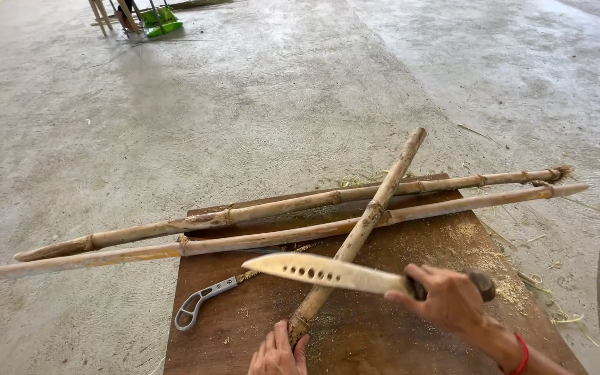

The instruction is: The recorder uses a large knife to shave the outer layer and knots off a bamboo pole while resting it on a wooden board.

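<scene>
The short bamboo stick (359,232) is pinned at its near end by the left hand (277,355), fingers pressed down around the butt on the brown board (244,333). A broad knife (328,272) with a row of holes is gripped by the right hand (446,298), fingers wrapped tight round the handle, and the blade is held flat just over the stick's lower part, tip to the left. No cut can be made out on the stick; bark and nodes are left along its length. Sawdust and shavings are scattered over the board, so some cutting seems done. The stick's long axis runs from the near hand up and to the right, its far end laid across two long poles (279,222). A small saw (206,300) is lying beside it.
</scene>
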